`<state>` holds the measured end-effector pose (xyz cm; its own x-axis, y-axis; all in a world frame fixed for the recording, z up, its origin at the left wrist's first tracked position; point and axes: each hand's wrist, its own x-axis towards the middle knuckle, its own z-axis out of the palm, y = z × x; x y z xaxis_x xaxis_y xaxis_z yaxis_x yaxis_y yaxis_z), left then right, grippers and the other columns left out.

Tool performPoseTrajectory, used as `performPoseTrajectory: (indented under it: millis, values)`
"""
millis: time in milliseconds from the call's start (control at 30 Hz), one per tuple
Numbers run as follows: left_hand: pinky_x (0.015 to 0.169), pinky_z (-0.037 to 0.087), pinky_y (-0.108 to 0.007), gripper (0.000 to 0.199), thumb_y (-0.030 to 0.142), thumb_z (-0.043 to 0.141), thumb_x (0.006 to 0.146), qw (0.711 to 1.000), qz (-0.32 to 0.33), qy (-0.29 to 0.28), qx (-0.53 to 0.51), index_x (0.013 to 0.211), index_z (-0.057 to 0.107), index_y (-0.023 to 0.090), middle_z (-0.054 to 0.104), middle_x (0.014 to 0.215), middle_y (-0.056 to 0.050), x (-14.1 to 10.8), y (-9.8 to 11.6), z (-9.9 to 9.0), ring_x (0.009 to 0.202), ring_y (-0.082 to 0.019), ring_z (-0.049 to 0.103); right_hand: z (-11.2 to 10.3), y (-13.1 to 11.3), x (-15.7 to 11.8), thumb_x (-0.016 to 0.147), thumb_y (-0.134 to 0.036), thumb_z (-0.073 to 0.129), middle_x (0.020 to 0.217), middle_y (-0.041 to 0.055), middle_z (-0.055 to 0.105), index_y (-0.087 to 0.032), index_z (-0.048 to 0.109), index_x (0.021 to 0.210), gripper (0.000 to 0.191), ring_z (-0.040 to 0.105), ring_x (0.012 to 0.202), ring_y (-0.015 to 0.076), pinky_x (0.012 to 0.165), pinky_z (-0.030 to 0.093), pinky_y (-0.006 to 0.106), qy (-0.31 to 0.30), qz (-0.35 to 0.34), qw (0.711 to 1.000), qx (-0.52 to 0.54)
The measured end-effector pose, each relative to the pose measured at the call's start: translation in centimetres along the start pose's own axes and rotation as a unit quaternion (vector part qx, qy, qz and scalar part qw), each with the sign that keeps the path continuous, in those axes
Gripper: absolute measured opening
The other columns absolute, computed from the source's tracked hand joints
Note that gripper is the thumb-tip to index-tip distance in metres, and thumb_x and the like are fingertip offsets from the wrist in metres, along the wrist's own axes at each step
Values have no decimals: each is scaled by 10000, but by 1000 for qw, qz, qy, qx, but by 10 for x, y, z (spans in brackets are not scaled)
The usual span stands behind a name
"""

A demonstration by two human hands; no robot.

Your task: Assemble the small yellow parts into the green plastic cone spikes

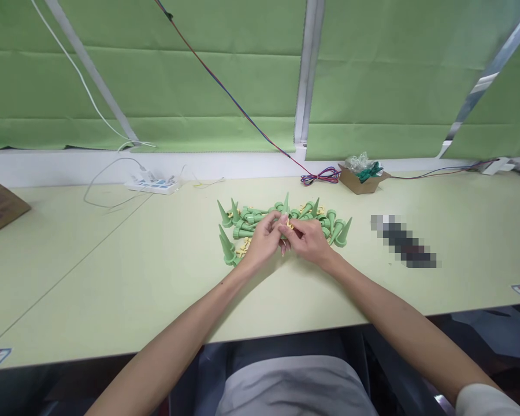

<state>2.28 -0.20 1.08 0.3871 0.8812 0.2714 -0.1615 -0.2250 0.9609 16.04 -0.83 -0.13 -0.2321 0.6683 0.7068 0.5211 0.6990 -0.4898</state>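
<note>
My left hand (265,236) and my right hand (311,238) meet over a pile of green plastic parts on the table. A green plastic spike (286,203) points up from between them, its base hidden by my left fingers, which are closed on it. My right thumb and fingers pinch a small yellow plastic piece (290,226) against the spike's lower end. Around the hands lie several more green spikes (227,247), some upright and some on their sides. Small yellow pieces (242,248) are scattered among them, partly covered by my left hand.
On the pale table (156,277), a power strip (153,185) stands at the back left. Coiled red and blue wire (320,176) lies beside a cardboard box (359,183) with plastic wrapping inside. A blurred dark object (405,242) is at right, a brown item (2,205) far left.
</note>
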Motion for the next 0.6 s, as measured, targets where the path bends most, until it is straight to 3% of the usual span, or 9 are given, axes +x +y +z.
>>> performPoseTrajectory:
  millis: [233,600]
  values:
    - [383,469,-248,402,598,509,882,995,-47,38,-73,802,487,205,540,659,1,0,-4,6,518,-126,555,3,-5,1,957,-392,508,424,-43,440,-199,356,542,482,370,401,72,466,295,232,37,-22,999,-15]
    - [385,410,-231,336,524,610,852,975,-101,61,-189,913,515,208,519,629,31,0,-6,4,461,-92,485,1,-9,0,905,-453,568,396,-53,437,-228,318,546,492,546,420,121,531,442,259,-9,30,997,69]
